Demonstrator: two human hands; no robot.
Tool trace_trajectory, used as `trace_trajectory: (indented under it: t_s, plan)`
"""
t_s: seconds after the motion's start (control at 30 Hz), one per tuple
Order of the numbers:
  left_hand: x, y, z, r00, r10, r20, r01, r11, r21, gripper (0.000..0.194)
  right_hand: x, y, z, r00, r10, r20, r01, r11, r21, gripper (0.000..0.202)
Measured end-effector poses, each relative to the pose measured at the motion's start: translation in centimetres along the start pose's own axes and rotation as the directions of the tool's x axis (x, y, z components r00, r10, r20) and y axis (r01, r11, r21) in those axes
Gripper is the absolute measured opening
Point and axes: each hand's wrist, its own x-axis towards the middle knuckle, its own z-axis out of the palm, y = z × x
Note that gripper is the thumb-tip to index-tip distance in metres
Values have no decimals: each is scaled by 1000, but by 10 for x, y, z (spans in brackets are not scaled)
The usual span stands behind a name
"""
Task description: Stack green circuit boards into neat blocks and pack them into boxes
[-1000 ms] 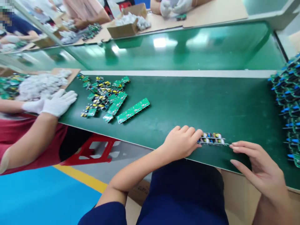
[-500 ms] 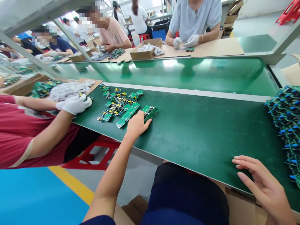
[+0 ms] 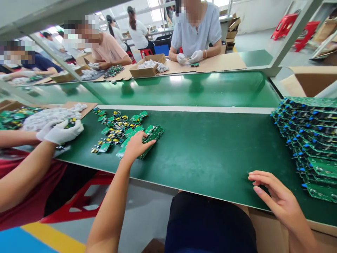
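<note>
My left hand [image 3: 135, 146] is at a strip of green circuit boards [image 3: 156, 136] that lies on the green worktop. Its thumb is spread away from the fingers across the strip, and the hand looks open; the other fingertips are partly hidden. Just behind and to the left is a loose heap of small circuit boards [image 3: 114, 131] with yellow and black parts. My right hand [image 3: 276, 196] hovers over the front edge of the worktop, fingers loosely curved and apart, holding nothing. To its right stands a tall stack of circuit board panels [image 3: 313, 140] with blue parts.
At the left, a co-worker's gloved hands [image 3: 61, 130] hold a small board beside a pile of white pieces [image 3: 42, 117]. Across the green belt [image 3: 173, 89], other people sit at work near a cardboard box [image 3: 144, 70]. An open carton [image 3: 313, 80] stands behind the stack.
The view has turned to the right, bringing more of the panel stack into sight. My left hand has slid back a little along the strip, uncovering more of its near end. My right hand stays empty.
</note>
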Motion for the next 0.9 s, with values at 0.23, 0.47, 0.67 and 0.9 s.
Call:
trace_trajectory:
  t_s: [0.23,0.47,0.67,0.9]
  plan:
    - [-31,38,0,976,62,-210,-14,975,224,29,2,-4,2,998,34,-60,-34,999,5,18]
    - [-22,33,-7,992,79,-103,-61,983,173,29,2,0,2,996,43,-76,-45,998,-33,16]
    - [-15,25,-4,996,59,-62,-52,993,104,34,4,-4,3,992,80,-101,-84,996,-34,17]
    - [-18,35,0,992,-129,-11,130,986,106,74,7,-8,3,989,93,-113,-97,995,-31,18]
